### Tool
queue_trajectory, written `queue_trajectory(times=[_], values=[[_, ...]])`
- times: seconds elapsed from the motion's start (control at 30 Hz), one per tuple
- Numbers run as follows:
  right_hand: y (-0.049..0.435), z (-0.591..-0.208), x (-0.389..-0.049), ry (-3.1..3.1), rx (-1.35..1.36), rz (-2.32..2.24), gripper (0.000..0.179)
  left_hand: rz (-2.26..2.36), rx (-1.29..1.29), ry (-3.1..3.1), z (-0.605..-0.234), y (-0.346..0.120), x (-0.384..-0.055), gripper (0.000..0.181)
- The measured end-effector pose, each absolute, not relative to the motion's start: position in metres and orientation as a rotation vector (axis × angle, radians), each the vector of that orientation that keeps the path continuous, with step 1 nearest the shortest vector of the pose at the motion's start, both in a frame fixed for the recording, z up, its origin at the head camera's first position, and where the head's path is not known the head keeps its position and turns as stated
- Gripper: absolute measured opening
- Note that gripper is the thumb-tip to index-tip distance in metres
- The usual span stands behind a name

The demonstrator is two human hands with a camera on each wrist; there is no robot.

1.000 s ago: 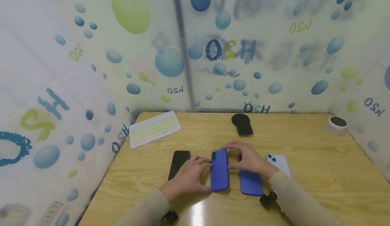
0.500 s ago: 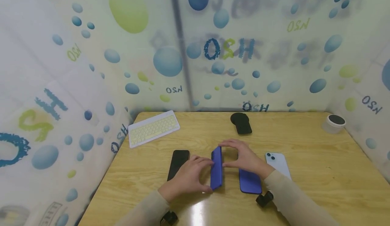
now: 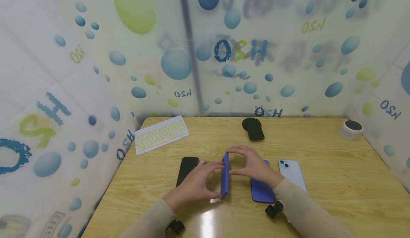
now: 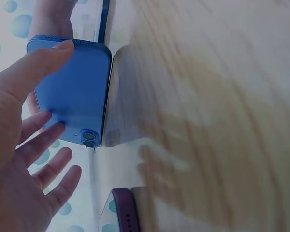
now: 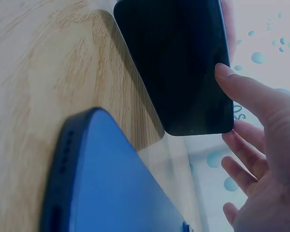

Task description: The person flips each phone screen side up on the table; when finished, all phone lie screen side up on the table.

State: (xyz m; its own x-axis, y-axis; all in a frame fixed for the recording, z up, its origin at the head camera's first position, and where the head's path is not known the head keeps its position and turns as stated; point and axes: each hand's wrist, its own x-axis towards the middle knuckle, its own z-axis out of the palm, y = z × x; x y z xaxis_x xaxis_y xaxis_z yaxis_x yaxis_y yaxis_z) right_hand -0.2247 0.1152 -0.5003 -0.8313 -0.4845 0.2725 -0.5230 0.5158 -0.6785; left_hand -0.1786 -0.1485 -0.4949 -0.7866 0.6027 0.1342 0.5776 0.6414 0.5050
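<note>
A blue phone (image 3: 225, 175) stands on its long edge on the wooden table, between both hands. In the left wrist view its blue back (image 4: 77, 87) with two lenses shows; the right wrist view shows its dark screen (image 5: 179, 67). My left hand (image 3: 193, 185) holds it from the back side, thumb at the near end and two fingertips against the back, the other fingers off it. My right hand (image 3: 253, 165) pinches it at the far end, thumb on the screen edge and forefinger at the top corner. Under the right wrist lies a second blue phone (image 3: 262, 192).
A black phone (image 3: 185, 171) lies left, partly behind the left hand. A pale blue phone (image 3: 293, 174) lies right, partly covered by the right sleeve. Farther back are a white keyboard (image 3: 161, 135), a flat black object (image 3: 255, 130) and a white tub with dark top (image 3: 350, 130).
The held blue phone has turned from showing its back to standing edge-on, and shifted slightly left. My right hand has moved a little left with it; the left hand has hardly moved.
</note>
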Motion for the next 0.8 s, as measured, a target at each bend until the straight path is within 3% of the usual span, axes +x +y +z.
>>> queue_trajectory(times=[0.8], values=[[0.097, -0.497, -0.227, -2.675, 0.906, 1.231, 0.073, 0.947, 1.161, 2.776, -0.485, -0.164, -0.183, 0.096]])
